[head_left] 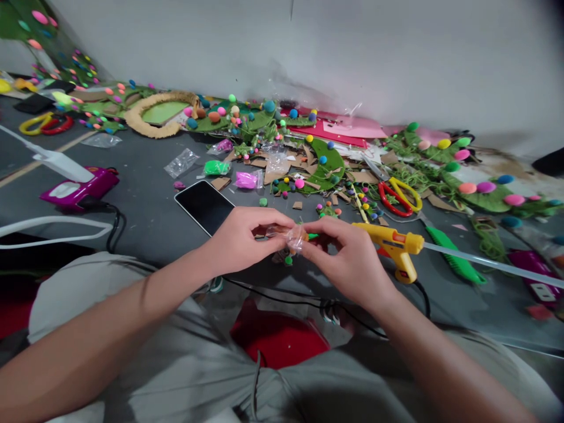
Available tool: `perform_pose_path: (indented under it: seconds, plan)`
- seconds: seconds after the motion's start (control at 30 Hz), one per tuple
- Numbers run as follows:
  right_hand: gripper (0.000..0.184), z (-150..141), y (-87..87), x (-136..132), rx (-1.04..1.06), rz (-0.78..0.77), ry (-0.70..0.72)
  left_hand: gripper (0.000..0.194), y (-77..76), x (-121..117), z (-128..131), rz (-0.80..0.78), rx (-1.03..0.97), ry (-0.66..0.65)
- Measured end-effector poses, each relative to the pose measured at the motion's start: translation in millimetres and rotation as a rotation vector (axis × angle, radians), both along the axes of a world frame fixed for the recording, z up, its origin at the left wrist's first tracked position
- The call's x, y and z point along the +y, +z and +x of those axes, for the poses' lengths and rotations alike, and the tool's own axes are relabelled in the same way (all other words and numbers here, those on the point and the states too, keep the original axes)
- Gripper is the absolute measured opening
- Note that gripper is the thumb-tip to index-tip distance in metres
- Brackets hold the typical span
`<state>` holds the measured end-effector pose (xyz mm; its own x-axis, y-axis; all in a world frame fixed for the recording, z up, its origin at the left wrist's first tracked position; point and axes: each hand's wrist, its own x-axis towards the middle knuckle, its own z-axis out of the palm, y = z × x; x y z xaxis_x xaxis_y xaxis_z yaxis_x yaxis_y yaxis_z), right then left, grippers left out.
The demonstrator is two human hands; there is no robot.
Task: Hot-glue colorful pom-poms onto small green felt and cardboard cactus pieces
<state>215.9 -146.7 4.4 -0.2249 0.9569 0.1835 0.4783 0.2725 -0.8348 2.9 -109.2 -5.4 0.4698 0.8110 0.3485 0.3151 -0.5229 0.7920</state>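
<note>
My left hand [245, 239] pinches a small clear plastic bag [296, 237] at the front edge of the table. From the other side, the fingertips of my right hand [348, 254] are closed on the same crinkled bag. Small brownish and orange bits show by the fingers, but I cannot make out what they are. Just under the bag a green pompom [288, 259] is visible. Beside my left hand lies a phone [205, 205] with a dark screen. A yellow glue gun [394, 244] with a long glue stick rests to the right of my right hand.
Red-yellow scissors [399, 197] and a green-handled tool [456, 255] lie at right. Behind my hands are bags of green [217, 168] and pink [248, 179] material, cardboard scraps and green felt [328, 167] with pompoms. A purple power strip [79, 188] stands left; a cord hangs below.
</note>
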Motion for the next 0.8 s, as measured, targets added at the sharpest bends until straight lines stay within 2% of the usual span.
perform_pose_path:
  seconds: [0.13, 0.27, 0.37, 0.47, 0.53, 0.63, 0.7, 0.8]
  plan:
    - [0.012, -1, 0.9, 0, -0.058, 0.103, 0.027, 0.013, 7.0, -1, 0, -0.255, -0.042, -0.04]
    - [0.014, 0, 0.2, -1, -0.096, 0.202, 0.029, 0.019, 11.3, 1, -5, -0.364, -0.074, -0.04]
    - [0.018, 7, 0.9, -3, -0.092, 0.227, -0.06, 0.024, 12.1, 13, -18, -0.343, -0.031, 0.066]
    - [0.023, 13, 3.1, -7, 0.003, 0.126, -0.124, 0.027, 14.8, 31, -40, -0.256, 0.088, 0.168]
    - [0.023, 15, 4.0, -9, 0.041, 0.083, -0.094, 0.031, 17.6, 42, -54, -0.247, 0.133, 0.221]
    - [0.012, 12, 2.6, -11, 0.083, 0.074, -0.006, 0.032, 18.8, 55, -70, -0.203, 0.187, 0.293]
    - [0.01, 10, 0.2, -11, 0.132, 0.046, 0.028, 0.032, 14.7, 64, -78, -0.167, 0.273, 0.312]
    - [0.011, 9, -3.3, -11, 0.172, -0.03, 0.003, 0.033, 2.6, 80, -88, -0.137, 0.389, 0.37]
